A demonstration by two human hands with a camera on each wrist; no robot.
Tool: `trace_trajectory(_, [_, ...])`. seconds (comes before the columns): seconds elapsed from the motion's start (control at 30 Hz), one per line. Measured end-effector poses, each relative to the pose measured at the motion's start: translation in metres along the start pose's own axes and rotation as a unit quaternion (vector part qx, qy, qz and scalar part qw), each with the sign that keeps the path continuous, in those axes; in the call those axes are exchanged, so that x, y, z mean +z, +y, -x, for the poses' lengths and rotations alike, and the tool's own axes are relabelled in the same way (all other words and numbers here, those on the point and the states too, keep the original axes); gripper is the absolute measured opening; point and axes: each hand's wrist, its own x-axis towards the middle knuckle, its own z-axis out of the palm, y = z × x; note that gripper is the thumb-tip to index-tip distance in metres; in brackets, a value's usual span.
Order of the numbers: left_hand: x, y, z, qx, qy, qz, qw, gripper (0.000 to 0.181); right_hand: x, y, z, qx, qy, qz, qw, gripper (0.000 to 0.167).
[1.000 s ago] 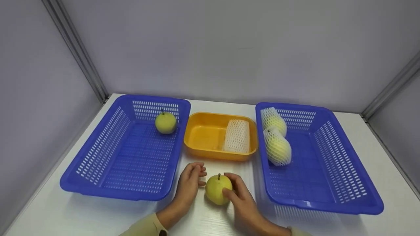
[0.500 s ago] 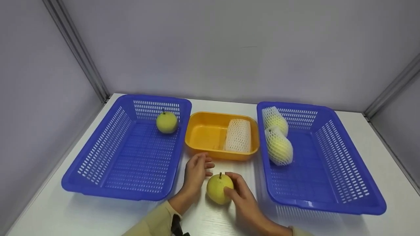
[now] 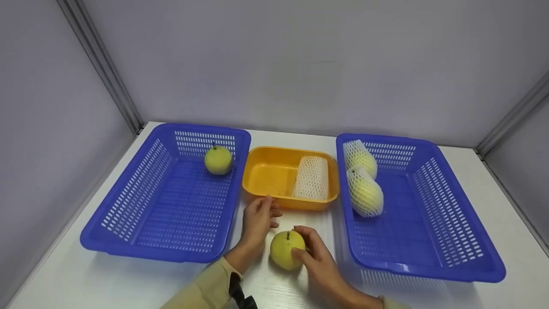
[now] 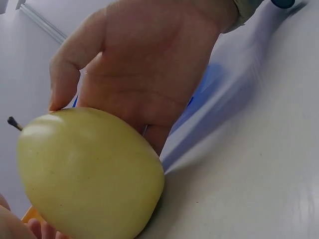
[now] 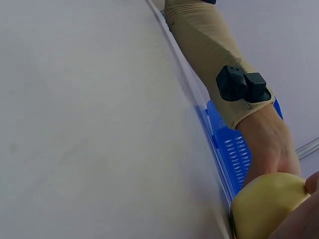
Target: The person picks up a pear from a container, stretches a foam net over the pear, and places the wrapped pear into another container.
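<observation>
A yellow-green pear (image 3: 283, 253) stands upright on the white table, its stem pointing up. My right hand (image 3: 321, 264) grips its right side between thumb and fingers. To the left and slightly behind, my left hand (image 3: 256, 225) has its fingers loosely bent and holds nothing, with the fingertips close to the front of an orange basin (image 3: 270, 174). Inside that basin lies a white foam net sleeve (image 3: 312, 178). In the left wrist view, the left palm (image 4: 149, 64) faces the pear (image 4: 92, 169); whether they touch is unclear. The right wrist view shows only part of the pear (image 5: 269, 204).
On the left, a blue basket (image 3: 146, 254) holds one bare pear (image 3: 218, 161) in its back right corner. A second blue basket (image 3: 429, 271), on the right, contains two pears in foam nets (image 3: 365, 197) along its left wall. Grey panels surround the table.
My left hand has moved forward and right, from beside the pear to the front of the orange basin. The right hand stays on the pear, which has barely shifted.
</observation>
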Motion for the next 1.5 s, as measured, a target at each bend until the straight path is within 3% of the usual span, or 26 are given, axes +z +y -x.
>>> trace_trajectory(0.3, [-0.001,-0.003,-0.003,-0.001,0.006,-0.010,0.9999,0.031,-0.003,-0.013,0.003,-0.025,0.002,-0.011,0.9996,0.048])
trace_trajectory(0.57, [0.000,-0.004,-0.007,0.003,0.010,-0.019,0.9998,0.028,-0.016,-0.058,0.001,-0.096,-0.011,0.048,0.9941,0.043])
trace_trajectory(0.73, [0.000,-0.005,-0.009,0.022,0.014,-0.026,0.9993,0.028,-0.029,-0.097,-0.019,-0.066,-0.020,0.135,0.9885,0.038])
trace_trajectory(0.83, [0.000,-0.005,-0.009,0.022,0.017,-0.028,0.9992,0.028,-0.037,-0.115,-0.034,-0.039,-0.019,0.196,0.9797,0.036])
trace_trajectory(1.07, [0.000,-0.004,-0.009,0.011,0.023,-0.030,0.9992,0.028,-0.057,-0.140,-0.078,0.022,-0.014,0.269,0.9628,0.032])
trace_trajectory(1.23, [0.000,-0.004,-0.008,-0.001,0.020,-0.027,0.9994,0.029,-0.074,-0.154,-0.113,0.074,-0.027,0.330,0.9408,0.040])
trace_trajectory(1.37, [0.001,-0.003,-0.008,-0.010,0.023,-0.039,0.9989,0.030,-0.079,-0.162,-0.133,0.103,-0.047,0.397,0.9110,0.047])
trace_trajectory(1.5, [0.001,-0.003,-0.007,-0.007,0.025,-0.048,0.9985,0.030,-0.073,-0.163,-0.151,0.140,-0.061,0.464,0.8725,0.050])
